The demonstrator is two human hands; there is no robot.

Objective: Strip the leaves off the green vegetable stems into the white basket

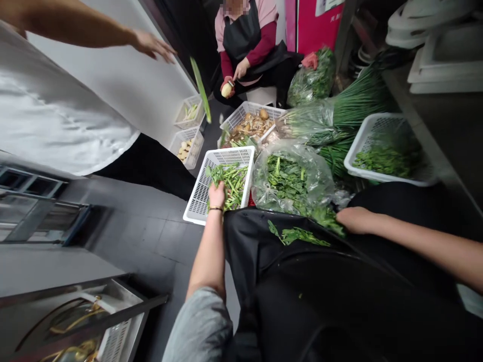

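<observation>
My left hand (217, 195) reaches into a white perforated basket (196, 203), its fingers closed round some leafy green stems. More cut green stalks (236, 183) lie beneath it in the basket. My right hand (352, 220) is at my right thigh, closed on a bunch of leafy greens (328, 218); its fingertips are partly hidden. Between the hands stands an open clear plastic bag (260, 188) full of leafy greens (289, 178). A few loose leaves (302, 235) rest on my black apron (264, 241).
A seated person (245, 35) holds a peeled potato (227, 90) above a basket of peelings (245, 108). At left, another person's hand (153, 46) is outstretched near a long green stalk (200, 89) in mid-air. Bundled green stems (358, 100) and another white basket (350, 161) are at right.
</observation>
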